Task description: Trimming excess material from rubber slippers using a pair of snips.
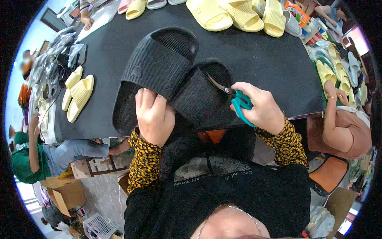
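Diagonally, black slipper [159,63] points toe up-right, left hand [153,115] gripping.

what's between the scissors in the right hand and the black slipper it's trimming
Nothing visible. The right hand holds the teal-handled scissors with the blade tips already at the strap edge of the right-hand black slipper. The left hand grips the other black slipper, off to the side of the blades.

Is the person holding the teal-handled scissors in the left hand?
No. The teal-handled scissors are in the right hand, while the left hand presses on the black slippers.
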`<state>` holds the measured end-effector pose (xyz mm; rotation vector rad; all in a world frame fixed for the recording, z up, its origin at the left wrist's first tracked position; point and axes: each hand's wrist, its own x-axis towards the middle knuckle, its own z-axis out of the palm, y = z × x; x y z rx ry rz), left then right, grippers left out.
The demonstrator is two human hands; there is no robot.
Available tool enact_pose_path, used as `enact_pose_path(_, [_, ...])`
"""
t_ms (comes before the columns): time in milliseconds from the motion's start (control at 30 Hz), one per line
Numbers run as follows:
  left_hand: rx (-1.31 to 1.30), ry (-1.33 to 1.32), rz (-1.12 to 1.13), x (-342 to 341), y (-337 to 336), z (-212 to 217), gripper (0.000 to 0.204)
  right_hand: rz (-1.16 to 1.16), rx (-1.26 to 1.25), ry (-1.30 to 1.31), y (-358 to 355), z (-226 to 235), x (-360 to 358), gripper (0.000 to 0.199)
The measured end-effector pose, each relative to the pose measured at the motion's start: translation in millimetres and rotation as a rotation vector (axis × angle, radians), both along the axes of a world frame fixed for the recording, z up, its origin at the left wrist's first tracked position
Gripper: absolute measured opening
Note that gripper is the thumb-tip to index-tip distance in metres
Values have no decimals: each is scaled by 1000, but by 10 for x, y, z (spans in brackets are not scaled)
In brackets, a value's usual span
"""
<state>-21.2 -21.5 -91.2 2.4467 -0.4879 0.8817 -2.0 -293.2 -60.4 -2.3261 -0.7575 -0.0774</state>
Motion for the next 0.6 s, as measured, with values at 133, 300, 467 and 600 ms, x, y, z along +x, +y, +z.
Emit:
enact_pose_path(133, [53,46,-35,-60,-38,17,20,-13,40,-51,8,48,44,42])
enact_pose_path(300, [85,-35,-69,-95,-114,30,18,-31,21,25,53,210,78,42])
enact_pose_path(467, [79,-66,-67,-150,-148,67,18,-18,-43,-109,53,154,137,44])
enact_pose_path(600, [87,-66,-56,-203,-172,52,18,-2,-63,-89,67,195,156,43])
